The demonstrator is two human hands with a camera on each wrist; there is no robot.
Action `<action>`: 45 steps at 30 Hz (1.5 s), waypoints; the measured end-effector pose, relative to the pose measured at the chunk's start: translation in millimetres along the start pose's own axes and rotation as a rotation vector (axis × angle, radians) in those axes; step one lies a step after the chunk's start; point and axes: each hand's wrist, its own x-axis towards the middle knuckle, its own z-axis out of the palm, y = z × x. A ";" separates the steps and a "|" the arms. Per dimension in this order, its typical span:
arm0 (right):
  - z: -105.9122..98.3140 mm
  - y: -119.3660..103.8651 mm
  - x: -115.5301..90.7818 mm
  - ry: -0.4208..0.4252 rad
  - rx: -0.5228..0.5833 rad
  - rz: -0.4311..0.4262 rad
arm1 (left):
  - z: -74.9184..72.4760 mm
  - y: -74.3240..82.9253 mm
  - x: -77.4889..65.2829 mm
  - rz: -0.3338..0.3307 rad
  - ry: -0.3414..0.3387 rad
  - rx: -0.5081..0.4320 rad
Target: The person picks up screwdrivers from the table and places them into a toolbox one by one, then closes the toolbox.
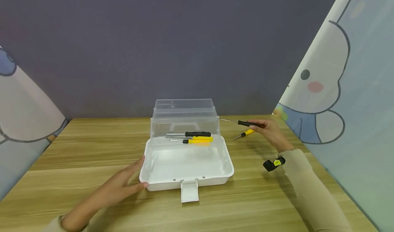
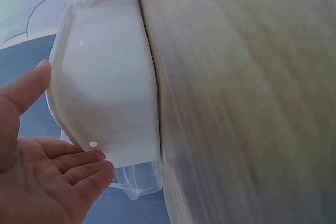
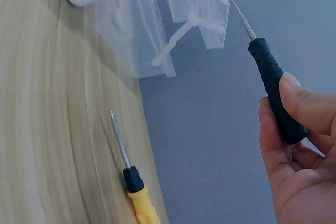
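A white toolbox with clear raised upper parts stands on the table, its front latch hanging down. My left hand touches its left front corner, the thumb on the rim and the fairly straight fingers against the side. My right hand pinches a black-handled screwdriver between thumb and fingers, above the table, its shaft pointing left toward the box. Below it, a yellow-handled screwdriver lies on the table. At the back of the box lie a black-handled screwdriver and yellow-handled ones.
Wood-grain table surrounds the box. A dark grey wall rises behind it, with cartoon-printed panels at both sides. A black strap piece with a yellow-green label is at the right wrist.
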 end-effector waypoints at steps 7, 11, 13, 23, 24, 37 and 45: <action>0.9 -12.9 1.7 -0.012 0.048 0.009 | -0.4 -0.6 0.6 0.009 0.017 -0.001; 1.2 -18.1 -0.5 -0.005 0.042 0.017 | 1.0 -1.5 1.2 0.021 0.014 -0.036; 1.9 -20.1 -1.7 -0.003 0.046 0.017 | 1.4 -1.5 1.0 0.018 0.010 -0.045; 10.3 -28.6 -2.1 -0.005 0.054 0.052 | 1.6 -1.0 -0.4 -0.005 0.006 -0.031; 11.6 -30.0 -2.2 -0.005 0.060 0.053 | 1.5 -1.0 -0.4 -0.005 0.006 -0.030; 26.0 -44.6 -3.2 -0.012 0.083 0.058 | 0.9 -0.8 0.9 0.012 -0.006 -0.044; 35.9 -46.6 -2.2 -0.022 0.087 0.043 | -1.1 0.9 1.0 -0.004 -0.019 -0.047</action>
